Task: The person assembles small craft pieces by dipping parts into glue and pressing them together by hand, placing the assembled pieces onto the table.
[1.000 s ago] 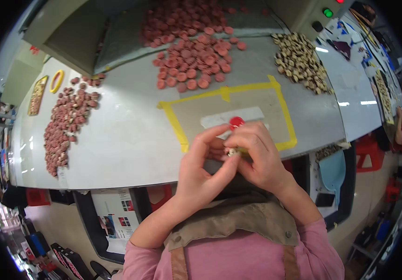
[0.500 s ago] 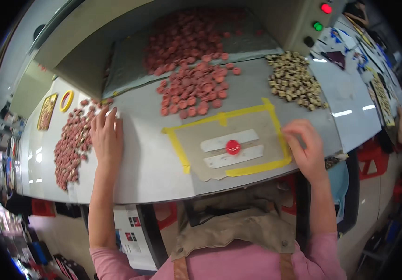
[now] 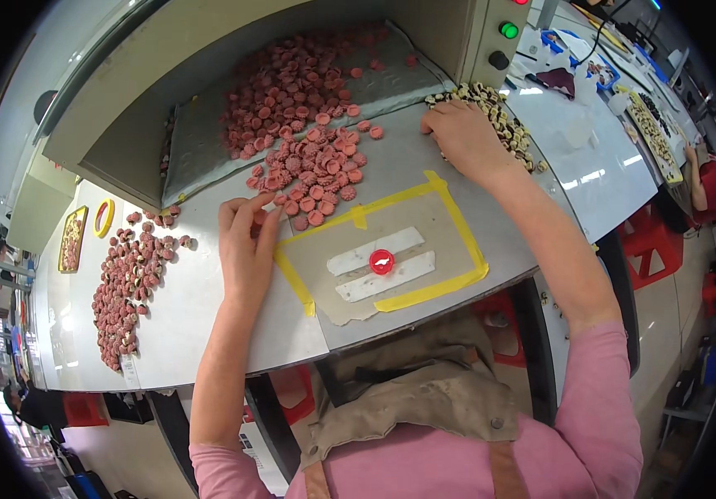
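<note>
OK, we have our left hand [image 3: 246,237] at the near-left edge of the pink cap pile [image 3: 312,170], fingers curled, thumb set narrow against fingertips; we can't tell whether a cap is pinched there. Our right hand [image 3: 470,145] is over the pile of cream-and-dark pieces [image 3: 508,129], fingers bent down; tips hidden, so we can't tell if it grips one. Nearer us, between the arms: brown sheet [image 3: 408,218] edged with yellow tape [image 3: 461,223], two white strips [image 3: 358,289] on it, red disc [image 3: 382,263] set across them. Pink caps run back onto the grey mat [image 3: 196,170] inside the machine [image 3: 478,41]. On its right post we see a green button [image 3: 508,31] above a black knob [image 3: 498,61]. Left on the table [image 3: 183,324]: a heap of pink-and-cream pieces [image 3: 125,291], then a yellow ring [image 3: 103,218] beside a small tray [image 3: 63,241].
</note>
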Demonstrator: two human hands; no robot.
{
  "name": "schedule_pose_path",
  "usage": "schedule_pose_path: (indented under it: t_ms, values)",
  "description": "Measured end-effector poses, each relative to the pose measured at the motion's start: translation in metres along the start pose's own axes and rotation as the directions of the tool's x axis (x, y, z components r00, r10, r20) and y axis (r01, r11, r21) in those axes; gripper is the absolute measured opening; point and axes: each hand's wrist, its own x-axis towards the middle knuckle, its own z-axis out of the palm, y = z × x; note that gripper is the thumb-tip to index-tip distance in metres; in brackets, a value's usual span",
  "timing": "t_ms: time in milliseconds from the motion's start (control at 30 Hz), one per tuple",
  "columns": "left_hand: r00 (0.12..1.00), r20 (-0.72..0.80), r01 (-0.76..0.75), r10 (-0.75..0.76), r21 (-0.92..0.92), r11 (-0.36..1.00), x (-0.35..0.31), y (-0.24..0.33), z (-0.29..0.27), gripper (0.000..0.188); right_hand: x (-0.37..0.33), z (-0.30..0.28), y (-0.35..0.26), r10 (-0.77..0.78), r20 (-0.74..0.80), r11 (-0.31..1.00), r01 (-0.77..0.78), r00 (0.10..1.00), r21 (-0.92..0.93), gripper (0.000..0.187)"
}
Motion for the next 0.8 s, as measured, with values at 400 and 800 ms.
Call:
schedule_pose_path:
  t_ms: [400, 800]
  values:
    - [0.821, 0.389, 0.547, -0.418, -0.744, 0.382, -0.062, 0.045, -0.023, 0.02, -0.093, -0.043, -0.071, 0.2, 0.224, 0.657, -0.3, 0.954, 0.691, 0.018]
    - [0.778, 0.543, 0.585, -0.317, -0.809, 0.049, -0.084, 0.069, 0.008, 0.033, -0.094, -0.041, -0.075, 0.056, 0.033, 0.871, -0.065, 0.998, 0.488, 0.018]
